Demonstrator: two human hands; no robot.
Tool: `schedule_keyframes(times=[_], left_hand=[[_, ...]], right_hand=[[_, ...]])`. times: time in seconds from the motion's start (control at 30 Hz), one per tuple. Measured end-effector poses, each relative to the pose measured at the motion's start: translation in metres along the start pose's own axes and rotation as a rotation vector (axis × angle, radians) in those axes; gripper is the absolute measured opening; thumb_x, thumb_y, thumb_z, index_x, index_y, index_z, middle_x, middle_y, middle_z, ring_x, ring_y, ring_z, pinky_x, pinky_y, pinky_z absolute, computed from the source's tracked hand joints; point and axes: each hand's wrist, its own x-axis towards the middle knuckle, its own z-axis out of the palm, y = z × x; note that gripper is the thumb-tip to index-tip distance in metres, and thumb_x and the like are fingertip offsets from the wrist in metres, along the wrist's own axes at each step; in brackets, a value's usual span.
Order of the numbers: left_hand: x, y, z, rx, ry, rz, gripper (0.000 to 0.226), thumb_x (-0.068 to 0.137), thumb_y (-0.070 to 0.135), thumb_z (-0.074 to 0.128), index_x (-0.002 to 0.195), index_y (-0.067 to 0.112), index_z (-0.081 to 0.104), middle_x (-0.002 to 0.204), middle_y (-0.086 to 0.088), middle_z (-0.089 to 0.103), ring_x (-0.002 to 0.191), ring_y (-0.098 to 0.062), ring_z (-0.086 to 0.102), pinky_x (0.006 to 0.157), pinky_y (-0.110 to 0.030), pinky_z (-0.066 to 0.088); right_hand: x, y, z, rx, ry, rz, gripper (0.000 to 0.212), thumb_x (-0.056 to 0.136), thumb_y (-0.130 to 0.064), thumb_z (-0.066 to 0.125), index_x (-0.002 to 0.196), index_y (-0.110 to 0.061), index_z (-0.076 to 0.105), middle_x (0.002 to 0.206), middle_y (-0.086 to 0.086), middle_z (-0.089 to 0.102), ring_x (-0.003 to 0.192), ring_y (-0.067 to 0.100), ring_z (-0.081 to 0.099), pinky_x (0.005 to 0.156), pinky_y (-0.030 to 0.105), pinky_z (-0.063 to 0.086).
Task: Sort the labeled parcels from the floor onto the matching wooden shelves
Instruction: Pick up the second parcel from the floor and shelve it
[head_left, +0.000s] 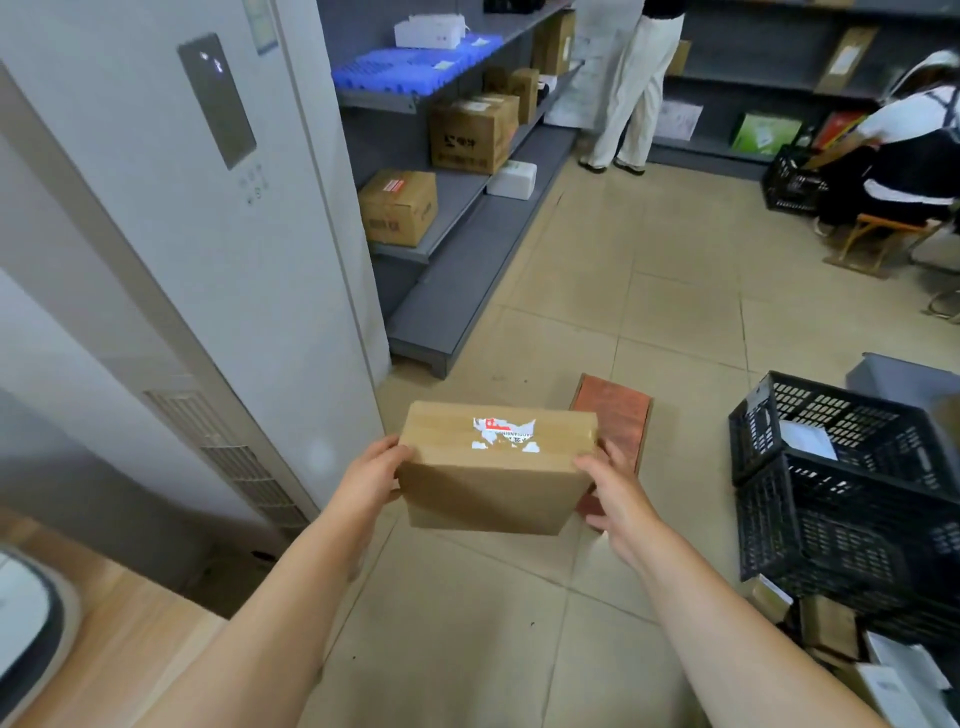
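A flat brown cardboard parcel with a torn white-and-red label (496, 462) is held off the floor between both hands, straight ahead of the person. The left hand (371, 480) clamps its left end, thumb on top and the other fingers hidden beneath; the right hand (613, 491) clamps the right end the same way, fingers curled around the edge. The parcel's long axis runs left to right, across the line of the arms, and its labelled top faces up, tipped slightly towards the camera. Neither hand is nearer; the grip looks even.

The grey shelving unit with cardboard boxes on it (457, 208) stands ahead and to the left, well apart from the parcel, so the carry would seem to go forward and leftwards. No wooden shelf can be picked out for certain; a pale wooden surface (130, 623) shows at lower left, near the left forearm. The label is too torn and glared to read, so which shelf it matches cannot be told.

Just beyond the right hand a reddish-brown flat box (618, 421) lies on the beige tiled floor (649, 291), partly hidden by the parcel. Stacked black plastic crates (852, 499) sit to the right, with small parcels beside them. The tall white cabinet (208, 234) on the left narrows the way to the shelving. A standing person (631, 88) and a seated person (904, 150) are farther off.
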Motion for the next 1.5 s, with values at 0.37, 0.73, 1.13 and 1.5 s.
schedule_keyframes(times=[0.37, 0.73, 1.13, 1.5], left_hand=[[-0.02, 0.008, -0.004, 0.076, -0.074, 0.082, 0.067, 0.087, -0.005, 0.041, 0.138, 0.038, 0.034, 0.101, 0.001, 0.045, 0.093, -0.019, 0.05, 0.079, -0.032, 0.047], [-0.037, 0.008, -0.021, -0.137, 0.063, 0.15, 0.019, 0.091, 0.035, 0.05, 0.105, 0.023, 0.053, 0.096, -0.003, 0.052, 0.086, -0.02, 0.049, 0.077, -0.04, 0.04], [0.01, -0.002, -0.127, -0.351, 0.108, -0.071, 0.026, 0.082, 0.018, 0.062, 0.103, 0.023, 0.047, 0.099, -0.005, 0.055, 0.084, -0.021, 0.053, 0.073, -0.037, 0.044], [0.057, -0.002, -0.185, -0.279, -0.169, -0.097, 0.087, 0.067, 0.015, 0.076, 0.139, 0.025, 0.03, 0.102, 0.002, 0.063, 0.088, -0.019, 0.066, 0.064, -0.029, 0.051]], right_hand=[[0.006, -0.005, -0.008, -0.019, -0.139, -0.025, 0.051, 0.08, -0.042, 0.064, 0.126, -0.048, 0.043, 0.106, -0.024, 0.055, 0.099, 0.007, 0.056, 0.091, 0.057, 0.047], [0.001, -0.006, 0.037, 0.129, -0.001, 0.021, 0.009, 0.086, -0.04, 0.053, 0.086, -0.031, 0.055, 0.093, 0.002, 0.062, 0.086, 0.024, 0.061, 0.079, 0.043, 0.052], [-0.005, -0.014, 0.157, 0.317, 0.05, -0.047, 0.023, 0.079, -0.006, 0.053, 0.091, -0.026, 0.055, 0.084, 0.003, 0.061, 0.072, 0.018, 0.055, 0.058, 0.028, 0.04], [-0.028, -0.001, 0.184, 0.348, -0.091, -0.138, 0.05, 0.077, 0.007, 0.037, 0.118, -0.016, 0.054, 0.089, 0.002, 0.069, 0.083, 0.02, 0.059, 0.07, 0.032, 0.043]])
